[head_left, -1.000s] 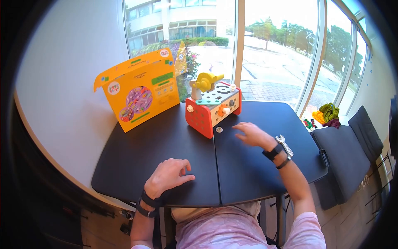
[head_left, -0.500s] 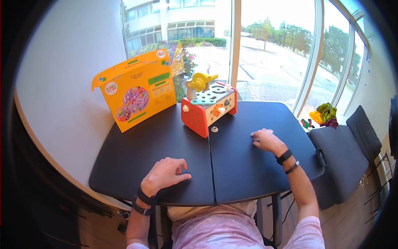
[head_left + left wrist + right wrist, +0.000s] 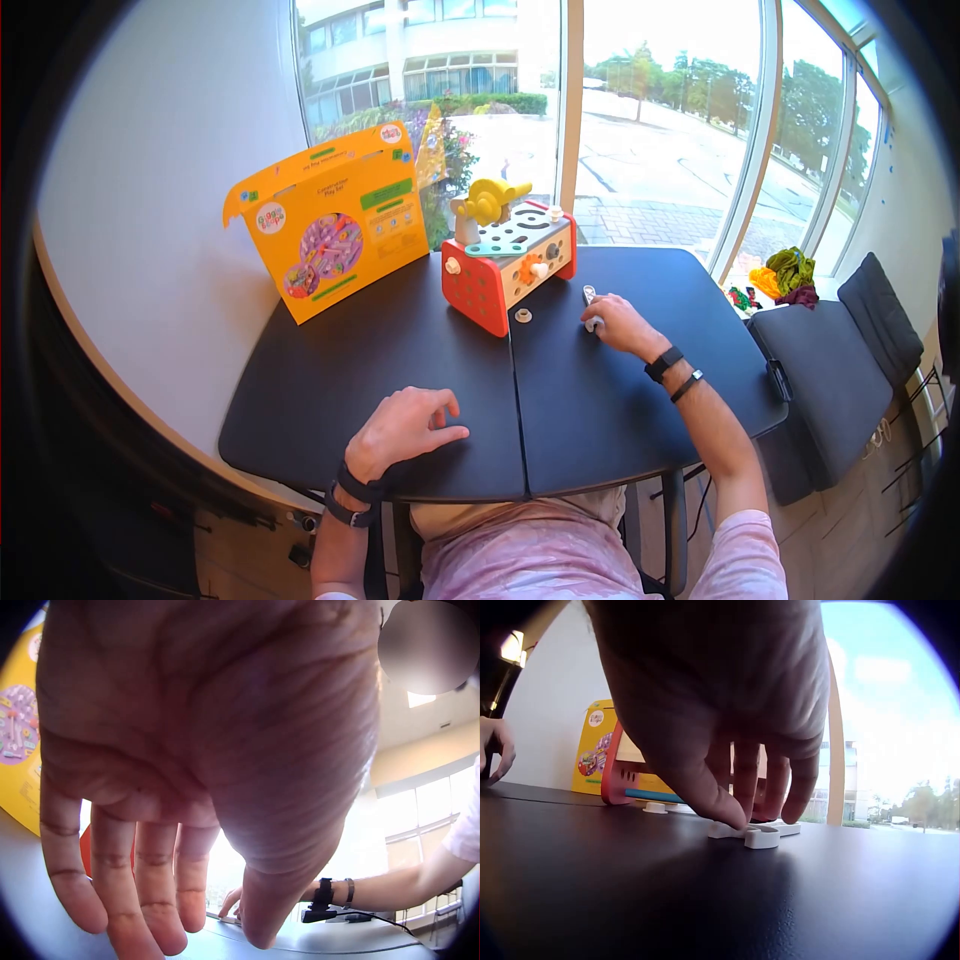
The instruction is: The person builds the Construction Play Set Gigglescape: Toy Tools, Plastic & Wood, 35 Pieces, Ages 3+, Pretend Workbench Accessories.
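Observation:
The right hand [image 3: 625, 328] pinches a white toy wrench [image 3: 589, 293] at the tabletop. In the right wrist view, thumb and fingertips of that hand [image 3: 720, 697] come down around the wrench [image 3: 762, 838], which lies flat or nearly so. Resting low over the table's left half, the left hand [image 3: 400, 430] holds nothing; its fingers [image 3: 112, 859] hang loosely bent in the left wrist view. Beyond both hands stands a toy workbench [image 3: 478, 293] with red ends, an orange gear and a yellow piece on top. A small white nut [image 3: 523, 315] lies before it.
A yellow cardboard box [image 3: 372, 240] stands at the back left of the black table [image 3: 340, 390], beside the wall. A seam runs between the table halves. At the right is a grey chair [image 3: 825, 375], with coloured cloths [image 3: 793, 272] behind it.
The right hand has come down on the wrench and moved it leftward, toward the workbench, turning it. The left hand has stayed nearly in place.

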A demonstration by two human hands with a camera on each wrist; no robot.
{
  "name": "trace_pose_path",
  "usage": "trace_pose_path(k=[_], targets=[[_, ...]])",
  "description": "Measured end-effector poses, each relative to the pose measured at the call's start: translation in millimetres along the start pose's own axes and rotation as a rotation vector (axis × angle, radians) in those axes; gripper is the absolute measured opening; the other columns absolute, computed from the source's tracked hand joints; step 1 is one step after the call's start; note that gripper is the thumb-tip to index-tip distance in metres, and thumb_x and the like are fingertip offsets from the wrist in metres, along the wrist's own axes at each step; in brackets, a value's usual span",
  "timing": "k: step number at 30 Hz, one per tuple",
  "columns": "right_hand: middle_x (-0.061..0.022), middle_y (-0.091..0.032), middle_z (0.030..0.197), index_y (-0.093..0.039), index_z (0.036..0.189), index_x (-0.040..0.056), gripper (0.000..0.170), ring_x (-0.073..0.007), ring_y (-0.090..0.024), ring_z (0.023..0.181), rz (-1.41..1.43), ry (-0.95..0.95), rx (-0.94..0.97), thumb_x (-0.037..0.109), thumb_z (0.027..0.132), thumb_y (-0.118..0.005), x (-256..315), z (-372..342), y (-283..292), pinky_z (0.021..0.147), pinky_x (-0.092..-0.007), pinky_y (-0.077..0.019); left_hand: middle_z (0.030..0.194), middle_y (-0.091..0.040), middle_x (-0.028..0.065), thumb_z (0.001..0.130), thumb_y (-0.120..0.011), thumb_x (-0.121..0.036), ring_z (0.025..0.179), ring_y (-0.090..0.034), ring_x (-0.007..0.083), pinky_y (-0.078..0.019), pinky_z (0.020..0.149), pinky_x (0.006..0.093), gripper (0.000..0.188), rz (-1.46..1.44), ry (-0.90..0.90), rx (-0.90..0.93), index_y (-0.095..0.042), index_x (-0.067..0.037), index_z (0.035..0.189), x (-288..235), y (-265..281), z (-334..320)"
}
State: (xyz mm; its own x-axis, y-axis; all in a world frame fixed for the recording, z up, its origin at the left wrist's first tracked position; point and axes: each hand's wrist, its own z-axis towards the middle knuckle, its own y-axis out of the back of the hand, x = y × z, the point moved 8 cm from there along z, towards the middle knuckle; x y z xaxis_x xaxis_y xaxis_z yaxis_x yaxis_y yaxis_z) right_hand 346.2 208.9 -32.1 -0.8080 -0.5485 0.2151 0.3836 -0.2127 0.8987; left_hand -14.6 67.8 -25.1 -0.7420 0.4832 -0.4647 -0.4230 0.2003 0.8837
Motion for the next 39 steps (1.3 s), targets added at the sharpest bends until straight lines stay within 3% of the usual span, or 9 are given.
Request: trace_pose_path(k=[6,8,15,18,20,23,29,35,39], targets=[[-0.0155,-0.081,0.102,-0.082,0.107,0.0038,0.021,-0.0379,-0.074,0.111,0.017,-0.016,0.02,0.0,0.09,-0.07,8,6,-2,0.098,-0.049,-0.0589,0.091,-0.082,0.0092,0.096,-0.086,-0.045,0.086,-0.08,0.0312,-0.063,0.078,0.0433,0.041,0.001,-0.01,0.002,-0.077,-0.008,0.113,0,-2,1],[-0.0158,-0.081,0.103,-0.082,0.108,0.0049,0.023,-0.0383,-0.075,0.109,0.082,-0.017,0.003,0.0,0.09,-0.069,15,9,0,0.096,-0.0493,-0.0589,0.088,-0.081,0.0107,0.095,-0.088,-0.041,0.08,-0.079,0.0287,-0.0625,0.075,0.04,0.04,-0.005,-0.029,-0.025,-0.078,-0.006,0.11,-3,-1,0],[-0.0181,-0.08,0.097,-0.082,0.106,0.0035,0.028,-0.0407,-0.077,0.098,0.044,0.069,-0.052,-0.007,0.087,-0.065,13,39,-19,0.089,-0.0488,-0.0607,0.088,-0.081,0.0113,0.094,-0.089,-0.039,0.076,-0.079,0.0273,-0.0623,0.073,0.0383,0.038,-0.012,-0.045,-0.04,-0.078,-0.005,0.11,-3,-1,1],[-0.0193,-0.08,0.098,-0.082,0.104,0.0026,0.027,-0.0411,-0.076,0.099,0.018,0.071,-0.064,-0.008,0.088,-0.064,18,51,-23,0.088,-0.048,-0.0609,0.092,-0.083,0.0098,0.096,-0.086,-0.043,0.089,-0.081,0.0302,-0.0634,0.08,0.0425,0.041,-0.006,-0.004,0.007,-0.078,-0.008,0.114,-3,-2,0],[-0.0201,-0.081,0.101,-0.083,0.104,0.0021,0.025,-0.0407,-0.077,0.101,0.0,0.047,-0.049,-0.007,0.091,-0.063,19,57,-27,0.089,-0.0474,-0.061,0.093,-0.083,0.0099,0.096,-0.086,-0.043,0.089,-0.081,0.03,-0.0634,0.08,0.0424,0.041,-0.015,-0.001,0.013,-0.078,-0.007,0.114,-3,-2,0],[-0.0196,-0.079,0.097,-0.081,0.099,0.0025,0.026,-0.0413,-0.076,0.1,-0.02,0.091,-0.095,-0.01,0.084,-0.064,16,67,-33,0.088,-0.0478,-0.0607,0.093,-0.083,0.01,0.096,-0.086,-0.043,0.089,-0.081,0.0299,-0.0635,0.08,0.0423,0.041,-0.019,-0.001,0.017,-0.078,-0.007,0.115,-3,-2,0],[-0.0194,-0.08,0.099,-0.081,0.1,0.003,0.028,-0.0412,-0.077,0.102,0.005,0.089,-0.072,-0.011,0.085,-0.063,11,76,-41,0.091,-0.0474,-0.0616,0.093,-0.083,0.0102,0.097,-0.086,-0.043,0.089,-0.081,0.03,-0.0636,0.08,0.0425,0.041,-0.026,-0.005,0.016,-0.078,-0.008,0.115,-2,-3,0],[-0.0213,-0.081,0.104,-0.084,0.102,0.0024,0.028,-0.0413,-0.078,0.102,0.119,-0.027,-0.216,-0.01,0.089,-0.062,0,75,-6,0.092,-0.0473,-0.0626,0.093,-0.083,0.0099,0.097,-0.086,-0.043,0.087,-0.08,0.0309,-0.0634,0.079,0.0429,0.04,-0.041,-0.003,0.013,-0.078,-0.009,0.115,-1,-1,-1],[-0.0236,-0.081,0.108,-0.084,0.103,0.0004,0.026,-0.0424,-0.078,0.102,0.105,-0.093,-0.202,-0.009,0.093,-0.062,-4,63,19,0.091,-0.0473,-0.0625,0.093,-0.083,0.0097,0.096,-0.086,-0.043,0.087,-0.08,0.0311,-0.0633,0.079,0.0432,0.039,-0.039,0.005,0.011,-0.078,-0.009,0.115,-3,-2,-2]])
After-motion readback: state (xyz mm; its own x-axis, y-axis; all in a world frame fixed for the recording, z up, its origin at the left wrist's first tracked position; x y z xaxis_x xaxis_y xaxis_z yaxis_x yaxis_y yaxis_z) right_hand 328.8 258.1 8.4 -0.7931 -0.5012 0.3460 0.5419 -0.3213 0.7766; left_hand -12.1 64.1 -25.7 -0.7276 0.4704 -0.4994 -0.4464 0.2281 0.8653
